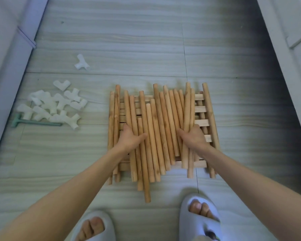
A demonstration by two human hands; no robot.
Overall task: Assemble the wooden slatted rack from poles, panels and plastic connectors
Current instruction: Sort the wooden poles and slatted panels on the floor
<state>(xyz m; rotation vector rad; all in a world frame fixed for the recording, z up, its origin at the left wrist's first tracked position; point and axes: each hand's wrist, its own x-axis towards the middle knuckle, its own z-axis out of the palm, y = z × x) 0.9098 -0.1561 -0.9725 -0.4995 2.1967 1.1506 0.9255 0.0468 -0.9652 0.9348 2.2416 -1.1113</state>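
while the poles (161, 131) lie heaped on the slatted panels (201, 110) mid-floor, the left hand (131, 137) rests flat on them and the right hand (192, 135) grasps a few. white plastic connectors (54, 106) and a green tool (35, 122) sit well left; slippers (200, 218) nearest. no readable writing.

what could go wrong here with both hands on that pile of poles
The poles lie loose and uneven on the slatted panels, so they may roll off onto the floor as the left hand and right hand shift them. One long pole juts toward the slippers, a likely trip point.
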